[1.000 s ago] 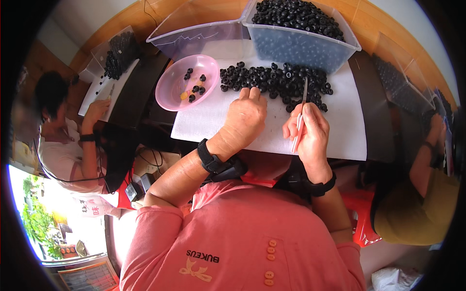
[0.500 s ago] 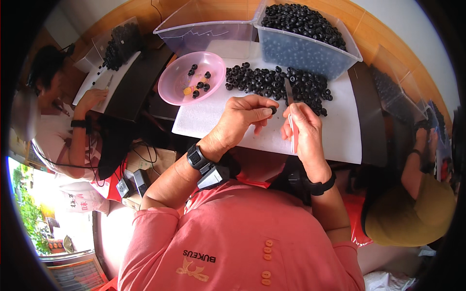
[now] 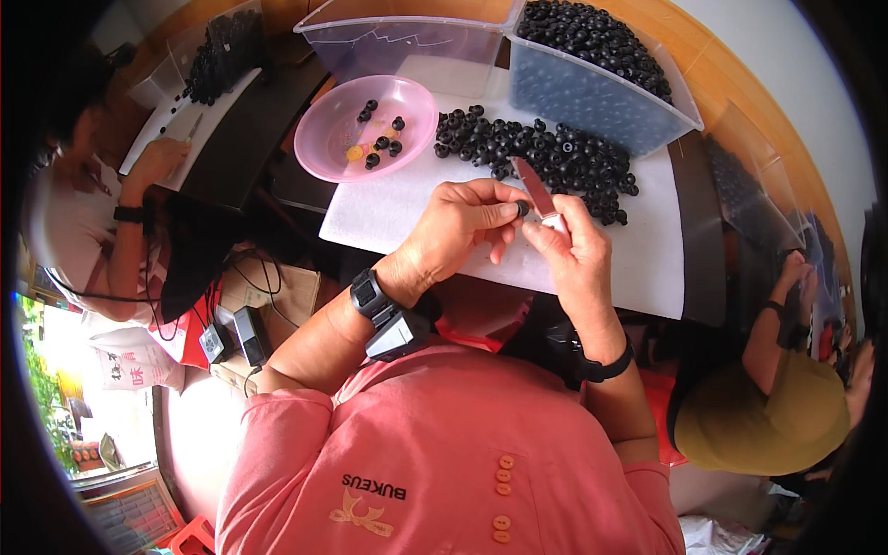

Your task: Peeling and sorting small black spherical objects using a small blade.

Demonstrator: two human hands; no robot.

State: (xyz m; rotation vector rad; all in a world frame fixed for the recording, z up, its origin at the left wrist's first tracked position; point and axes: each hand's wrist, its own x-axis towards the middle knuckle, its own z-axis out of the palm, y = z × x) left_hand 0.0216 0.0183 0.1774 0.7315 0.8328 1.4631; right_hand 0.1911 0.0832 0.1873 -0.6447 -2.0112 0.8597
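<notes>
My left hand pinches one small round black part between thumb and fingertips, above the front of a white mat. In my right hand is a small knife with a pale handle. Its blade points up and to the left, and its base lies close beside the held part; whether they touch I cannot tell. Just beyond both hands spreads a pile of similar black parts, some showing a hole. To the left of the pile, a pink plastic bowl holds several of them.
A clear bin heaped with black parts stands at the back right. Beside it is another clear bin. A co-worker's hand rests at a table on the left; another co-worker's forearm is at the right.
My right hand has brought the knife left and turned the blade toward the part in my left hand. The view has shifted slightly. My left hand keeps its pinch.
</notes>
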